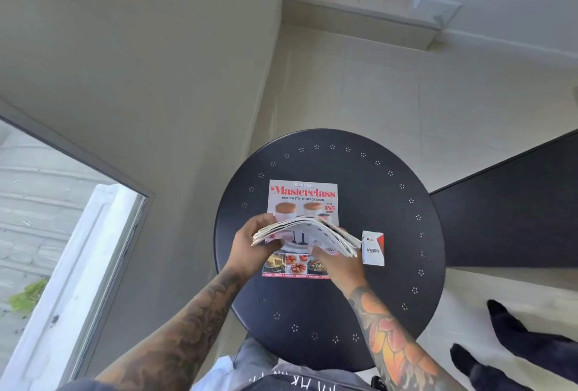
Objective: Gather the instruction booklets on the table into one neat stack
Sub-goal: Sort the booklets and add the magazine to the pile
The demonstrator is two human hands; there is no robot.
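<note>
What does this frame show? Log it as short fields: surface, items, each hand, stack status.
surface: round dark table with a ring of small perforations
on table: Masterclass cookbook lying flat; small white VESS box at its right
held: bundle of booklets, bowed, above the cookbook
left hand: grips the bundle's left end
right hand: supports the bundle's right end
stack status: bundle not yet set down

Round dark table, perforated rim; cookbook flat at centre, small white box right.
</note>
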